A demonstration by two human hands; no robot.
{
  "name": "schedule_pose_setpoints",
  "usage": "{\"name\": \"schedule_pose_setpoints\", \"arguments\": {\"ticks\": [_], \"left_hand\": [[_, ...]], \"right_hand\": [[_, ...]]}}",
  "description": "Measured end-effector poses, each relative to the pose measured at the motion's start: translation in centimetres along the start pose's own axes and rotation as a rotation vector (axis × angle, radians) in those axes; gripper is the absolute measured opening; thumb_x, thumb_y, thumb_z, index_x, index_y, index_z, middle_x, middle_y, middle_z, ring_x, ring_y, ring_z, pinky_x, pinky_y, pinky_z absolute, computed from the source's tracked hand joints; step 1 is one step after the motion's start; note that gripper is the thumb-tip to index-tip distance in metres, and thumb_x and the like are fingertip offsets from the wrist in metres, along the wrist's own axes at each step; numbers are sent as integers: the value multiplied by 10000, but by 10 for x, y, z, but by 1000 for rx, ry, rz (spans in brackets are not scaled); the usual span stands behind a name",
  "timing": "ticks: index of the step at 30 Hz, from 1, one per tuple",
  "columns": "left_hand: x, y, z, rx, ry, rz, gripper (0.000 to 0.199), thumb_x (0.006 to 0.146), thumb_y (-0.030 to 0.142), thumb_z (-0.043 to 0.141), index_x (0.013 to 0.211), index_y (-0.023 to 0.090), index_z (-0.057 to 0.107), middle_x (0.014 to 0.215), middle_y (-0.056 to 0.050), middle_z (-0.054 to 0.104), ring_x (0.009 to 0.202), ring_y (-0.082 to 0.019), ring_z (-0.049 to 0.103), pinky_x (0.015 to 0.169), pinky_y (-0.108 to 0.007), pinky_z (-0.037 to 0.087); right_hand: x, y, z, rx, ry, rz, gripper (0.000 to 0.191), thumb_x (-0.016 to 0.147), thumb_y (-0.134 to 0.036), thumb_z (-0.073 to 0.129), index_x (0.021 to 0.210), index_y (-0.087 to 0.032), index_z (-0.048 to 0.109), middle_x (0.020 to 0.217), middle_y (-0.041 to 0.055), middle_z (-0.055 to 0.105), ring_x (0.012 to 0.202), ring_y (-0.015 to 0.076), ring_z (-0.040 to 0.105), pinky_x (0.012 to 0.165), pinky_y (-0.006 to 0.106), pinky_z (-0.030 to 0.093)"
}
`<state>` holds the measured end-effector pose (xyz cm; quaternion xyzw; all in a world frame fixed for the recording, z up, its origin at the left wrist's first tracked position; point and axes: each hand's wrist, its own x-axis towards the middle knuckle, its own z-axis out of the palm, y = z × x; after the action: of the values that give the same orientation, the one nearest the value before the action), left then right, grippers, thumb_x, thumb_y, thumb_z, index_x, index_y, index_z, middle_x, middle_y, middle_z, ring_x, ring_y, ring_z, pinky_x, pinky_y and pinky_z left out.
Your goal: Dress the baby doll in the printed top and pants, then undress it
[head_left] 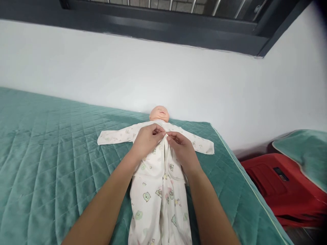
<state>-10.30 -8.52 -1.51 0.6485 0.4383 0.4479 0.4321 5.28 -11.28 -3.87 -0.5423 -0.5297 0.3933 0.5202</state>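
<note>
A baby doll (159, 113) lies on its back, head toward the wall, dressed in a white printed top (150, 166) and matching trousers (145, 211). Its sleeves stretch out to both sides. Over the chest, my left hand (149, 137) pinches the front edge of the top between thumb and fingers. My right hand (182, 148) pinches the facing edge just beside it, the fingertips of both hands nearly touching. Below them the front of the top hangs in a fold with a narrow gap. Whether a fastener sits between my fingertips is hidden.
The doll rests on a green quilted bed cover (51, 163). Behind it rises a white wall (114, 68) under a dark window frame (153, 27) with bars. Beyond the bed's right edge is a red plastic chair (276, 180) with green cloth (306, 153) over it.
</note>
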Motion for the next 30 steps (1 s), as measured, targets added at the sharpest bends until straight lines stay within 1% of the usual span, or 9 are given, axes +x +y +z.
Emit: {"name": "schedule_pose_setpoints", "arguments": {"ticks": [4,6,9,13,17,21,25,27,30], "left_hand": [[-2,-3,-1,-49,7,33,103,810,265,626,814,192,699,753,3,685,689,-129,594,634,-241,413],[-2,-4,-2,-67,15,28,104,805,273,639,818,191,702,765,-2,691,697,-133,599,642,-245,417],[-2,-6,-2,-107,29,0,117,785,293,669,829,189,701,795,-12,700,721,-141,611,658,-250,429],[-1,-9,-2,-126,52,-13,124,766,296,686,797,177,697,803,-24,707,756,-149,629,701,-258,449],[-2,-7,-4,-125,52,-39,108,759,274,673,780,173,701,791,-21,709,732,-142,622,666,-249,443],[-5,-5,-9,-116,-10,-44,102,772,256,641,794,184,710,761,0,696,670,-127,591,624,-240,432],[-7,-5,-13,-52,-38,1,138,805,279,620,846,189,716,791,-2,697,698,-129,597,622,-233,422],[-8,-4,-13,-46,-36,12,180,831,324,609,910,195,705,800,-2,698,685,-125,590,617,-233,419],[-10,-3,-11,-44,-55,21,254,841,371,609,1029,212,671,813,7,702,616,-111,555,585,-236,411]], "right_hand": [[1,-3,-1,167,-20,67,284,776,-402,705,994,-220,723,986,41,732,948,231,650,846,356,483],[0,-4,1,159,-12,56,277,781,-397,707,1000,-229,730,1000,37,735,971,233,651,872,361,477],[-2,-7,5,79,10,-5,259,794,-387,703,1004,-237,729,965,24,727,946,211,646,882,348,465],[-5,-10,6,-2,-37,-37,274,808,-388,688,1023,-220,688,871,9,672,802,165,602,762,308,458],[-8,-14,6,-97,-97,-69,281,822,-357,666,1063,-228,602,821,-25,628,710,131,550,685,280,428],[-11,-16,9,-220,-104,-93,269,838,-339,633,1076,-245,552,794,-35,637,701,142,562,671,287,424],[-14,-17,12,-357,-94,-115,268,846,-326,606,1087,-248,517,812,-29,659,708,155,575,675,299,423],[-14,-17,13,-415,-87,-124,277,848,-316,596,1103,-248,514,828,-25,667,726,161,584,678,300,423],[-15,-19,14,-460,-97,-138,350,860,-315,578,1196,-250,504,837,-22,671,727,166,592,665,298,424]]}}
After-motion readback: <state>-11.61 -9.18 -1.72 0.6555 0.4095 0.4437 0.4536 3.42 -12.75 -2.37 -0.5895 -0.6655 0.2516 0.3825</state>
